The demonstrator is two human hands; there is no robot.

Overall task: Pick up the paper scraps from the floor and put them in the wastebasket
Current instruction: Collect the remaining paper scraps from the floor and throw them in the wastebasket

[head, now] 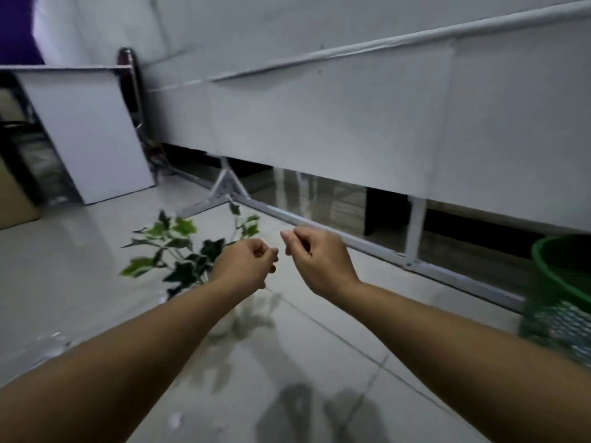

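Note:
Both my hands hover side by side above the tiled floor, fingers curled. My right hand (315, 260) pinches a tiny pale paper scrap (282, 234) between thumb and forefinger. My left hand (248, 266) also has thumb pressed to fingertips in a pinch; what it holds is mostly hidden and blurred, apparently a small scrap. The green mesh wastebasket (563, 292) stands at the right edge, well right of both hands. A few small white bits (175, 420) lie on the floor at lower left.
A green leafy plant (179, 251) lies on the floor just beyond my left hand. A white panel wall on a metal frame (319, 223) runs across behind. A white board (92, 139) and a cardboard box (12, 199) stand at left.

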